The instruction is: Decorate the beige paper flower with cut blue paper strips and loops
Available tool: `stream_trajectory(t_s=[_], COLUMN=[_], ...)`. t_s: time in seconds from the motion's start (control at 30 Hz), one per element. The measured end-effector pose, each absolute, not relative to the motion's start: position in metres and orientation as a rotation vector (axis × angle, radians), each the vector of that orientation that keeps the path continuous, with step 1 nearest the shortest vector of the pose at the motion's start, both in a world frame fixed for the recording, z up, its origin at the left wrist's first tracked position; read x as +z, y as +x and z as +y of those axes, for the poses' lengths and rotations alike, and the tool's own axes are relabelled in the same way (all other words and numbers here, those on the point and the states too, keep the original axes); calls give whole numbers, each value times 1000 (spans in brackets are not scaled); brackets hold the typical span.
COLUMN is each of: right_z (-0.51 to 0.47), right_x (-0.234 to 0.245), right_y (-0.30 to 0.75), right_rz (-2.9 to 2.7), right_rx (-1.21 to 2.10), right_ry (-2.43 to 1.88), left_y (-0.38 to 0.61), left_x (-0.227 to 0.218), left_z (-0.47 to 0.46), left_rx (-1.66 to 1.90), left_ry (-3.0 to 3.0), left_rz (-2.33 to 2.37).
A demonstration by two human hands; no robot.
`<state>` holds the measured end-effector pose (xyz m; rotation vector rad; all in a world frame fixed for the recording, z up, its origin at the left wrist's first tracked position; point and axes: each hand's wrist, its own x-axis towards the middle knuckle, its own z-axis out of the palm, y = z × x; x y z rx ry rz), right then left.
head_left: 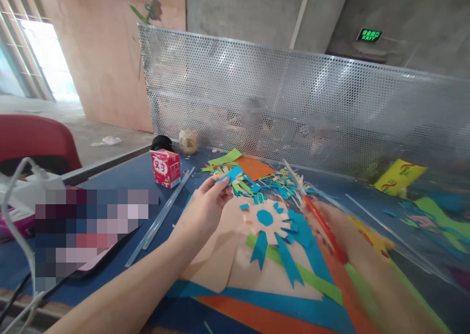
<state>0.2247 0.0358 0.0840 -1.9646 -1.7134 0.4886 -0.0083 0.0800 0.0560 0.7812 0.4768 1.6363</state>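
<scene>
My left hand [212, 196] pinches a small blue piece of paper [233, 174] between thumb and fingers, above the work sheets. In my right hand [326, 221] is a pair of scissors [318, 215] with red handles, its blades pointing up and away toward the mesh. Between the hands lies a paper rosette [271, 218] with peach strips, a blue scalloped centre and blue forked ribbon tails. It rests on peach paper [220, 246] and a light green strip [319, 286]. Blue sheets [257, 299] and orange sheets [235, 312] are underneath.
Paper scraps [282, 182] are heaped by the perforated metal screen [227, 79]. Clear glue sticks [161, 216], a red box [165, 168] and a jar [188, 141] stand or lie left. A yellow packet [399, 177] and green scraps [440, 221] are right. White cables [31, 255] hang front left.
</scene>
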Motion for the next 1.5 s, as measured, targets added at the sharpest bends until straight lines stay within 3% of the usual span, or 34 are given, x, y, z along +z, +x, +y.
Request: stream_trajectory(t_s=[0.23, 0.43, 0.57, 0.8, 1.07, 1.5], right_z=[46, 45, 46, 70, 91, 115], right_x=[82, 78, 88, 81, 59, 92], right_y=[262, 259, 242, 159, 124, 233], right_rz=[-1861, -1847, -2046, -2622, -2711, -1867], right_rx=[103, 7, -122, -152, -271, -467], right_ry=[-2598, -2667, -2424, -1494, -1325, -2248], left_y=[-9, -9, -10, -9, -9, -6], left_x=[52, 53, 55, 56, 56, 57], left_z=[83, 82, 80, 79, 80, 68], left_rx=[1630, 1618, 1625, 1643, 1626, 1490], left_ry=[861, 884, 894, 911, 924, 1052], left_rz=[600, 642, 673, 743, 772, 895])
